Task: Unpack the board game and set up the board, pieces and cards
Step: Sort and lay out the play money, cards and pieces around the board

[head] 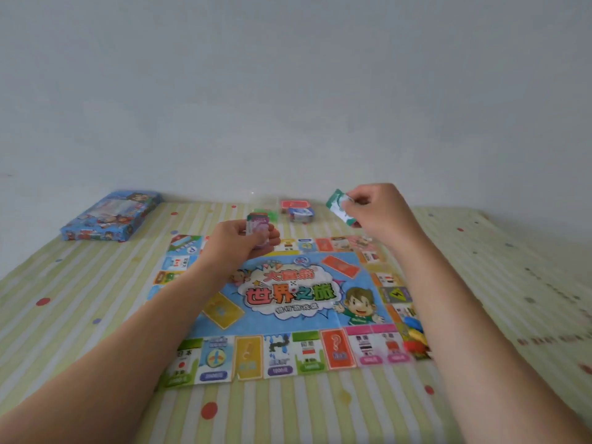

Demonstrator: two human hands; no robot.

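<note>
The paper game board (288, 302) lies flat in the middle of the striped cloth. My left hand (237, 241) grips a small stack of cards (256, 227) above the board's far edge. Up to the right, my right hand (378, 209) pinches a single green and white card (338, 206) in the air. More card stacks, red and blue (296, 210), lie beyond the board near the wall. Coloured plastic pieces (415, 334) sit at the board's right edge, partly hidden by my right forearm.
The blue game box (110, 217) lies at the far left by the wall. A striped, dotted cloth (80, 315) covers the whole surface. A pale wall closes off the far side.
</note>
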